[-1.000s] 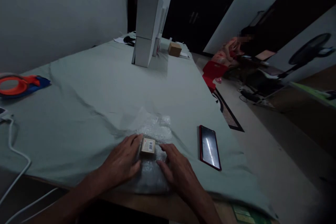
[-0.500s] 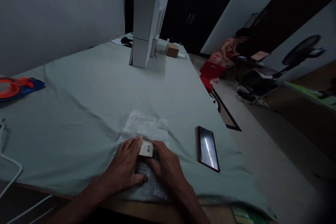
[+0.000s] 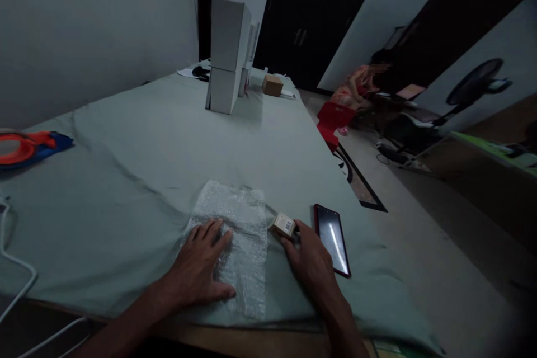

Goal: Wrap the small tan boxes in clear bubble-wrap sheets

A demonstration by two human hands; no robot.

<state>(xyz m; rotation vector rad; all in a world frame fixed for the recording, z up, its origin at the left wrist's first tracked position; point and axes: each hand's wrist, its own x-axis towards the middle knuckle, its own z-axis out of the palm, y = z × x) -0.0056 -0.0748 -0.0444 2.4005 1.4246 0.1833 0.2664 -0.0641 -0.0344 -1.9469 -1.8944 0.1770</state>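
Observation:
A sheet of bubble wrap [image 3: 245, 268] lies flat near the front edge of the cloth-covered table. My left hand [image 3: 199, 265] rests spread on its left part, fingers apart and nothing in them. To the right of the wrap, my right hand [image 3: 308, 254] grips a small pale box [image 3: 284, 225] with a barcode label, thumb on the near side and fingers on the right. Close beyond that hand lies a phone [image 3: 333, 239] with a dark screen and a red case.
Tall white boxes [image 3: 226, 56] and a small brown carton [image 3: 272, 85] stand at the far end of the table [image 3: 168, 134]. An orange and blue object [image 3: 36, 145] is at the left, above a white cable [image 3: 17, 257]. Beyond the right edge, a person [image 3: 356, 84] sits near a fan [image 3: 474, 84].
The small box has moved right, off the bubble wrap, in my right hand. My left hand has stayed on the wrap and no longer touches the box.

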